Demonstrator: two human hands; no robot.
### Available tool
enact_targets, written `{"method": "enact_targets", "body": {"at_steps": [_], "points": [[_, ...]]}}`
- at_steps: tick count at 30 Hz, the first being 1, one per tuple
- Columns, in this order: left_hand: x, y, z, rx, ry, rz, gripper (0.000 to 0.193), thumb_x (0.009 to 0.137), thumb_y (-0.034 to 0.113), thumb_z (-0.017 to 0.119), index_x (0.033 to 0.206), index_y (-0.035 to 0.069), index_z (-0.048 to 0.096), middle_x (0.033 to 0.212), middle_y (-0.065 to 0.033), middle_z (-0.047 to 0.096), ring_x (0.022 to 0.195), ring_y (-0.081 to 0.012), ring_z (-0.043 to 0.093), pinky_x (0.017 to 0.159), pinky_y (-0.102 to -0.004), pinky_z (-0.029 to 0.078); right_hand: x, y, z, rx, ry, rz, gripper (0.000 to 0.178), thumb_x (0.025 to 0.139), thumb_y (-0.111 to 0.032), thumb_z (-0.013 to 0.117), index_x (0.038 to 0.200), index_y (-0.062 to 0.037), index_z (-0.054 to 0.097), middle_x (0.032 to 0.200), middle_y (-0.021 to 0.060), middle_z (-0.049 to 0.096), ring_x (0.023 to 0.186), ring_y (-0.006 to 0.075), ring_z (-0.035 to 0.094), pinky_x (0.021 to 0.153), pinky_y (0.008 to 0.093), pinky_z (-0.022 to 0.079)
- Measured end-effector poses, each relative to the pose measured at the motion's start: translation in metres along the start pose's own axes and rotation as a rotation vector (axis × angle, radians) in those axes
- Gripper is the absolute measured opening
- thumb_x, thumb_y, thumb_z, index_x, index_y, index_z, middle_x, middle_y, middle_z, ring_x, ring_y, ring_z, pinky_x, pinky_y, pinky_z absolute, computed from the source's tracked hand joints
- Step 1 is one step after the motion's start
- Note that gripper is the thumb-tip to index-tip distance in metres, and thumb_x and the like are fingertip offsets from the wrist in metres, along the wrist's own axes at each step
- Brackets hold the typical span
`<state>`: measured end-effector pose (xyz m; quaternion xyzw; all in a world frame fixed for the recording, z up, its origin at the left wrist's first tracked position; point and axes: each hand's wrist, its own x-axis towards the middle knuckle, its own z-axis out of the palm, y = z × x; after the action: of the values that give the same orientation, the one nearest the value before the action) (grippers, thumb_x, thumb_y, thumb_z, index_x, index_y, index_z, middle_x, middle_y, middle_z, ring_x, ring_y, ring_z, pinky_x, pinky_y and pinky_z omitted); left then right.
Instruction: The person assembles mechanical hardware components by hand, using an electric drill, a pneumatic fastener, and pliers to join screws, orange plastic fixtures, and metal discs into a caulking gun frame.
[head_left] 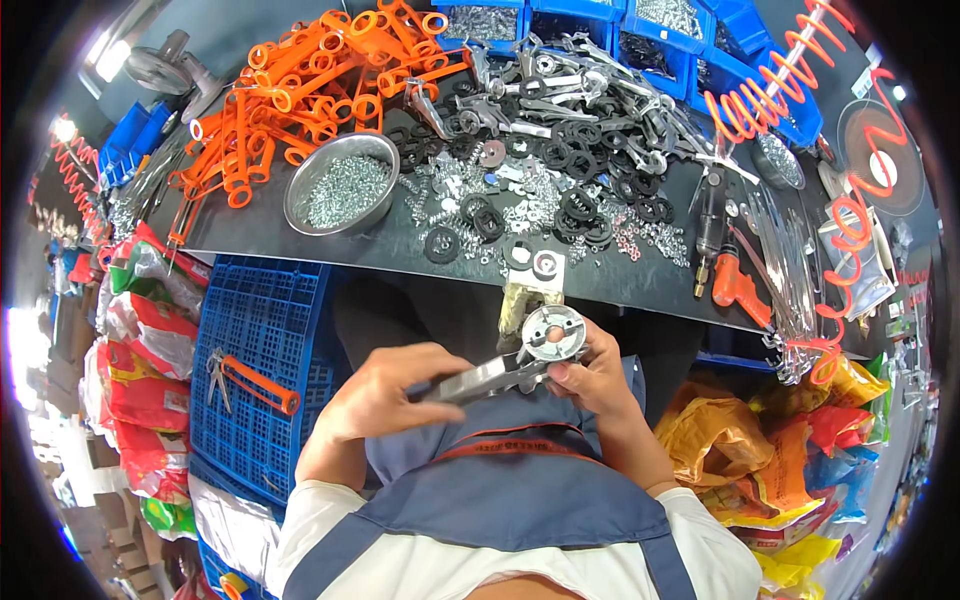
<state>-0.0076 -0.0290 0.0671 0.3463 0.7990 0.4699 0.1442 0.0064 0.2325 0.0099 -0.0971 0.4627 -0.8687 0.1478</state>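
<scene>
My left hand (pixel 385 393) grips the flat grey metal arm (pixel 478 380) of a part held just above my lap. My right hand (pixel 592 375) pinches the other end, where a round silver disc (pixel 553 333) with holes sits on the arm. Both hands are close together below the near edge of the dark workbench (pixel 260 235). A small fixture with a black washer (pixel 533 265) stands at the bench edge right above the disc.
A steel bowl of small screws (pixel 342 183), orange handles (pixel 300 90), black washers (pixel 580 210) and grey metal parts (pixel 580 85) cover the bench. A blue crate (pixel 262 350) with one finished orange-handled piece stands at my left. An orange power driver (pixel 735 285) lies at right.
</scene>
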Motion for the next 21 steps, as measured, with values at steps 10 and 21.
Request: {"method": "enact_targets", "body": {"at_steps": [10, 21], "points": [[0.018, -0.041, 0.02, -0.454, 0.028, 0.202, 0.054, 0.075, 0.018, 0.078, 0.12, 0.0, 0.054, 0.116, -0.0112, 0.054, 0.109, -0.0246, 0.052, 0.095, -0.0394, 0.039, 0.042, 0.013, -0.006, -0.317, -0.299, 0.273, 0.04, 0.094, -0.041, 0.051, 0.101, -0.0017, 0.052, 0.087, 0.01, 0.061, 0.075, 0.0142, 0.06, 0.067, 0.0267, 0.05], [-0.008, -0.024, 0.042, -0.8, 0.31, -0.101, 0.042, 0.079, 0.003, 0.065, 0.118, 0.0, 0.054, 0.106, -0.007, 0.059, 0.093, -0.0139, 0.056, 0.081, -0.0277, 0.046, 0.21, -0.022, -0.074, -1.961, -0.449, -0.164, 0.021, 0.074, 0.002, 0.057, 0.094, -0.0029, 0.065, 0.097, 0.0179, 0.062, 0.096, 0.0348, 0.059, 0.081, 0.0421, 0.048]]}}
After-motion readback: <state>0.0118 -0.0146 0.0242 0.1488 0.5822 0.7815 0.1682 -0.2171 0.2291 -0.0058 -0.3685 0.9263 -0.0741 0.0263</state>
